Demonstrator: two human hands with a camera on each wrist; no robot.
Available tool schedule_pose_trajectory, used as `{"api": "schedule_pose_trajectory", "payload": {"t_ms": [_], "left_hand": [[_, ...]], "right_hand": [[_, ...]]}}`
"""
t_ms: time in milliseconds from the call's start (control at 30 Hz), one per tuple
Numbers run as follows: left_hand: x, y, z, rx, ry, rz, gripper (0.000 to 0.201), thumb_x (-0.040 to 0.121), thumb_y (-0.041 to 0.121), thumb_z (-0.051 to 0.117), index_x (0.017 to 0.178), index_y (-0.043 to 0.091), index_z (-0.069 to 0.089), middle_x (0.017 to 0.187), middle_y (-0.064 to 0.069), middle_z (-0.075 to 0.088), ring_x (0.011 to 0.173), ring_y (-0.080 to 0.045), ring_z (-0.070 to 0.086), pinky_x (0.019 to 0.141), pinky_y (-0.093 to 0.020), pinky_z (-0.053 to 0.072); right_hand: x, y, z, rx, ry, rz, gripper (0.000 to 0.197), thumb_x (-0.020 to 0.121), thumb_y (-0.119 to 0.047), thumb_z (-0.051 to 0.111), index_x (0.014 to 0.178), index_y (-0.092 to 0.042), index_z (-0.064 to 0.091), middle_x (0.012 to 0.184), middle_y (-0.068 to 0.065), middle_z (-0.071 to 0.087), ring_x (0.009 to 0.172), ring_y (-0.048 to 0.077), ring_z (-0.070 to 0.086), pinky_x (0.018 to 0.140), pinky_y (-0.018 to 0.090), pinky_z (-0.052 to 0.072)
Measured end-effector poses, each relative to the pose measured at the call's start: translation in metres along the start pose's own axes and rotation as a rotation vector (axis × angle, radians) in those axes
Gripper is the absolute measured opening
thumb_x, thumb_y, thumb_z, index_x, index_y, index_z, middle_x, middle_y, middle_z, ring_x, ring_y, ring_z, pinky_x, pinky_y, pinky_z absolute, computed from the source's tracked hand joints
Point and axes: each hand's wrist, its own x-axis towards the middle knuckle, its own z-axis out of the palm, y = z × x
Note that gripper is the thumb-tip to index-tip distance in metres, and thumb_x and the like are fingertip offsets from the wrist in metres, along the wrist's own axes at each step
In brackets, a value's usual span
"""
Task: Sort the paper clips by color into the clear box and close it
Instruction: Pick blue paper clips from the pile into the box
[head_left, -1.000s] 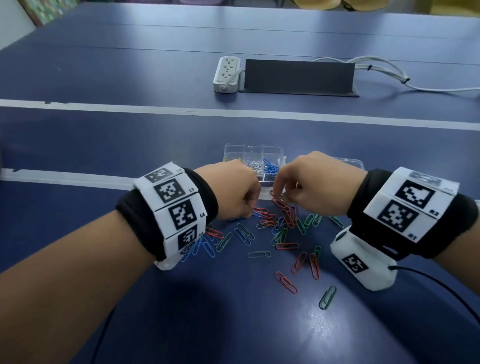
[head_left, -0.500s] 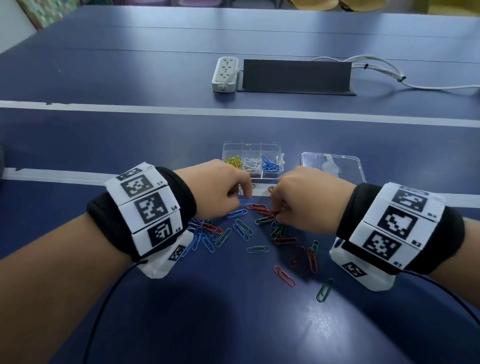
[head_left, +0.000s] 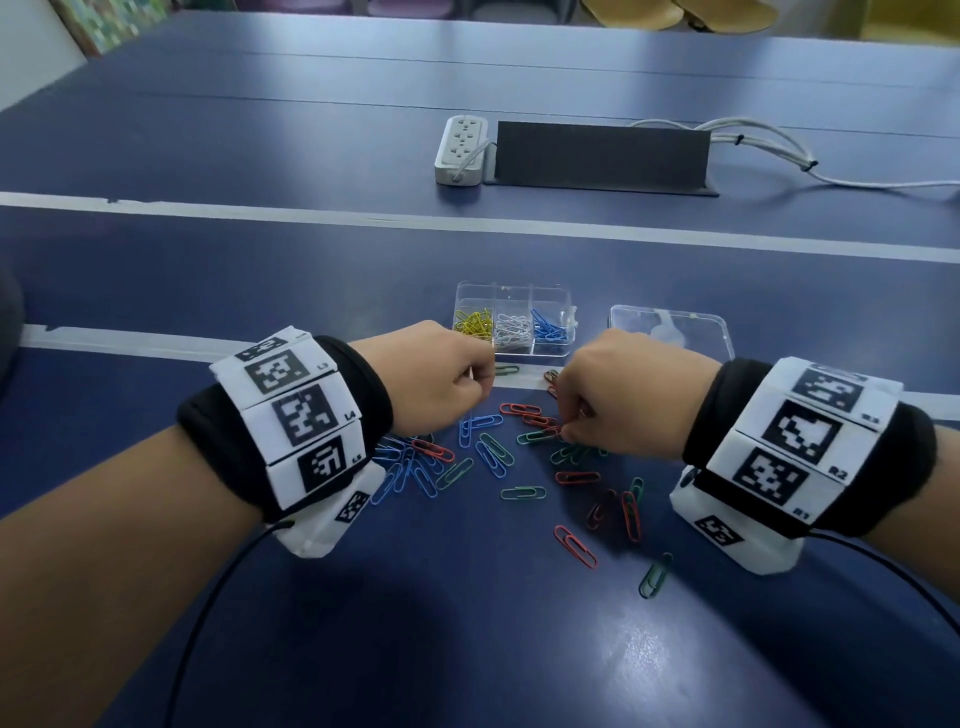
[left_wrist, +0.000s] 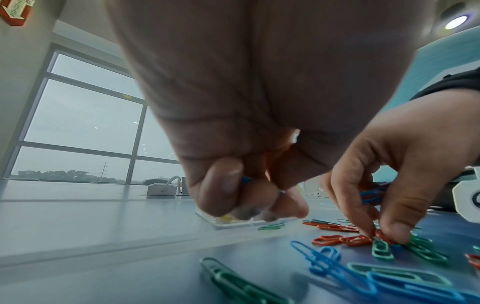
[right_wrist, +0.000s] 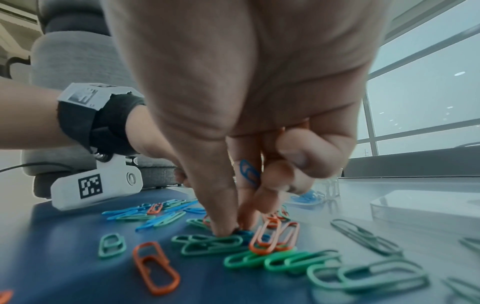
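Item: clear box (head_left: 514, 304), lid off, at twelve o'clock from my hands on the blue table (head_left: 467, 649); three near compartments hold yellow clips (head_left: 474, 326), white clips (head_left: 511, 332) and blue clips (head_left: 548, 328), each colour apart. Item: lid (head_left: 675, 332), lying flat just beside the box at its three o'clock. Item: loose paper clips (head_left: 498, 457), blue, green and red mixed, scattered from my left wrist across to five o'clock. Item: my left hand (head_left: 441, 379), fingers curled around blue clips, a bit of blue showing between them. Item: my right hand (head_left: 623, 395), fingertips pinching down into the pile, a blue clip tucked in the curled fingers; which clip the tips have, I cannot quite tell. Status: roughly half sorted, I judge; red, green and remaining blue outstanding, lid to be fitted last.
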Motion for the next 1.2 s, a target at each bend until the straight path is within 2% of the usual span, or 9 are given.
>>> {"api": "schedule_pose_trajectory", "payload": {"t_ms": [133,233,367,433,533,700,933,1033,1200], "left_hand": [[0.002,-0.004,0.005,0.093,-0.001,0.043,0.017,0.086,0.036,0.055,0.094,0.023,0.064,0.064,0.011,0.045,0.059,-0.002,0.042,0.068,-0.023,0.039],[0.004,-0.003,0.007,0.181,-0.040,0.061,0.026,0.081,0.045,0.063,0.099,0.025,0.065,0.068,0.013,0.039,0.066,-0.008,0.041,0.071,-0.026,0.043],[0.006,-0.002,0.009,0.206,-0.054,0.072,0.024,0.082,0.040,0.065,0.098,0.022,0.068,0.069,0.015,0.038,0.079,-0.012,0.042,0.074,-0.026,0.043],[0.007,-0.001,0.009,0.196,-0.049,0.076,0.018,0.083,0.036,0.064,0.092,0.021,0.068,0.068,0.015,0.038,0.075,-0.011,0.042,0.072,-0.026,0.041],[0.006,0.002,0.009,0.191,-0.049,0.083,0.013,0.085,0.030,0.061,0.090,0.020,0.068,0.065,0.015,0.038,0.064,-0.007,0.040,0.069,-0.024,0.039],[0.004,0.006,0.010,0.205,-0.065,0.094,0.007,0.083,0.026,0.057,0.080,0.021,0.062,0.063,0.013,0.042,0.074,-0.012,0.046,0.067,-0.023,0.039],[0.002,0.007,0.012,0.171,-0.078,0.049,0.017,0.079,0.027,0.054,0.069,0.014,0.057,0.069,0.000,0.054,0.072,-0.021,0.050,0.067,-0.030,0.047],[-0.001,0.003,0.006,0.104,-0.016,0.004,0.023,0.079,0.028,0.055,0.060,0.020,0.044,0.062,0.007,0.047,0.060,-0.011,0.044,0.055,-0.024,0.036],[-0.009,-0.010,-0.007,0.016,-0.005,-0.105,0.024,0.075,0.027,0.064,0.060,0.020,0.046,0.057,0.008,0.050,0.054,-0.006,0.045,0.051,-0.023,0.037]], "right_hand": [[0.000,0.000,0.003,-0.003,-0.017,0.014,0.020,0.079,-0.028,0.057,0.064,-0.015,0.058,0.074,0.006,0.060,0.079,0.032,0.065,0.070,0.032,0.054],[0.000,0.000,-0.001,0.019,-0.025,-0.028,0.021,0.083,-0.032,0.056,0.074,-0.015,0.066,0.080,0.004,0.068,0.084,0.027,0.065,0.063,0.024,0.046],[0.001,0.001,-0.009,0.079,0.016,-0.055,0.025,0.087,-0.040,0.056,0.092,-0.021,0.072,0.089,0.001,0.071,0.089,0.022,0.063,0.064,0.026,0.047],[0.002,0.002,-0.007,0.057,0.003,-0.041,0.021,0.085,-0.038,0.060,0.090,-0.022,0.072,0.088,0.001,0.071,0.089,0.024,0.064,0.070,0.029,0.051],[-0.001,-0.002,-0.004,-0.005,-0.029,-0.012,0.014,0.082,-0.034,0.064,0.089,-0.025,0.073,0.088,-0.002,0.067,0.089,0.025,0.065,0.057,0.021,0.040],[-0.003,-0.005,-0.005,-0.088,-0.045,-0.025,0.014,0.077,-0.029,0.058,0.069,-0.019,0.063,0.080,0.003,0.067,0.082,0.028,0.065,0.055,0.022,0.037],[-0.005,-0.004,-0.009,0.013,-0.071,-0.039,0.025,0.076,-0.031,0.059,0.080,-0.008,0.067,0.081,0.008,0.070,0.081,0.025,0.061,0.064,0.026,0.049],[-0.005,-0.011,-0.014,0.067,-0.053,-0.047,0.011,0.074,-0.029,0.061,0.070,-0.019,0.059,0.063,-0.004,0.058,0.064,0.016,0.053,0.048,0.019,0.034],[0.003,-0.030,-0.017,0.184,-0.034,-0.153,0.007,0.072,-0.020,0.063,0.078,-0.025,0.061,0.055,-0.013,0.047,0.051,-0.001,0.041,0.052,0.011,0.033]]}}
